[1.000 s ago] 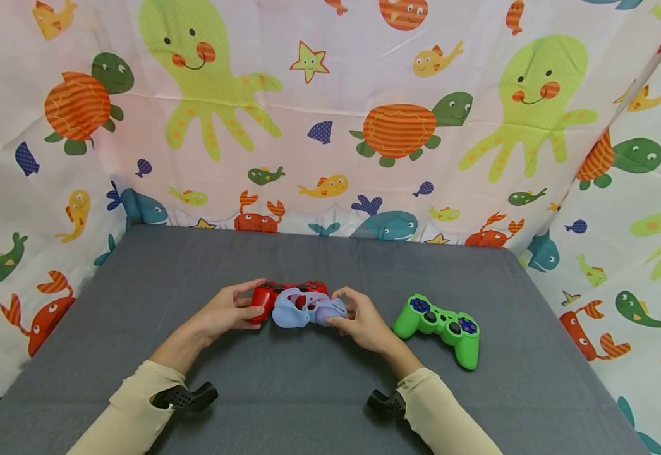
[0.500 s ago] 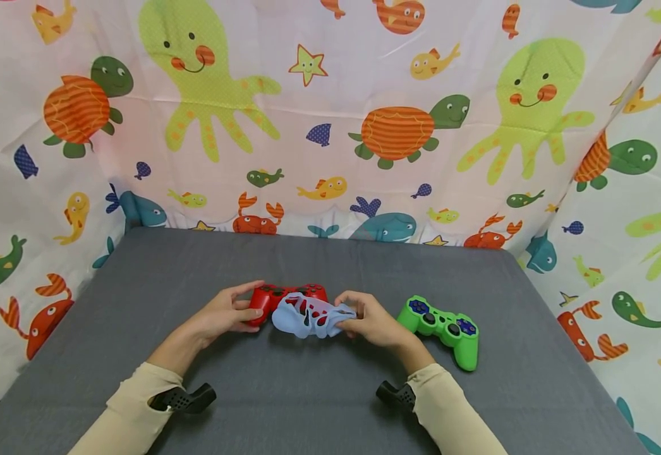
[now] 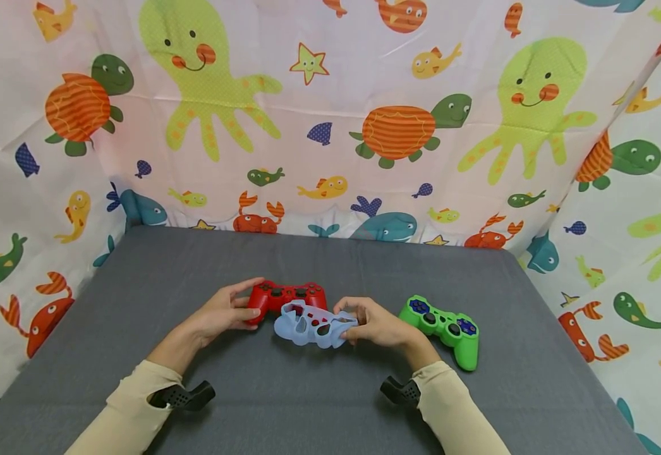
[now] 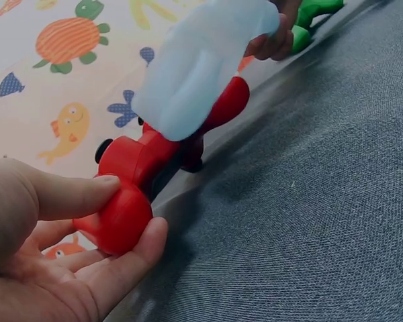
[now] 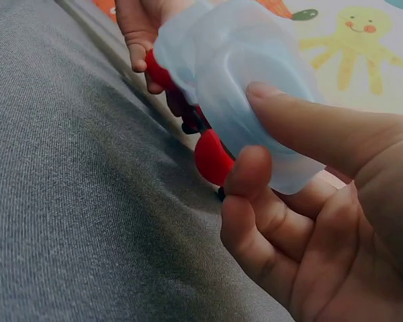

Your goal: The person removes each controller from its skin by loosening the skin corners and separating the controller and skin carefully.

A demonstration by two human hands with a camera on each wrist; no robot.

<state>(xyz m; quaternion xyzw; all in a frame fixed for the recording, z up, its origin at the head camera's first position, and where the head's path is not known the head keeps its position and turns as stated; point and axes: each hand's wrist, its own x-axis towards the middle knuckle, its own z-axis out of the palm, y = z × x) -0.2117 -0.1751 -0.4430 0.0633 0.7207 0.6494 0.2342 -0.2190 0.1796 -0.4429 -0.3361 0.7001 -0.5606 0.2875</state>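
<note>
My left hand grips the left handle of a red game controller, thumb on top and fingers beneath, as the left wrist view shows. Between the thumb and fingers of my right hand is the right end of a pale blue, see-through silicone controller cover. Full of cut-out holes, the cover hangs in front of the red controller and hides part of its lower side. In the right wrist view, the thumb presses on the rounded handle part of the cover, and red shows behind it.
A green game controller with blue button areas lies just right of my right hand. Grey cloth covers the table. Behind and at the sides hangs a curtain printed with sea animals.
The silicone cover has come down and toward me, away from the red controller, whose face now shows more. My right hand has shifted right with it; the left hand has hardly moved.
</note>
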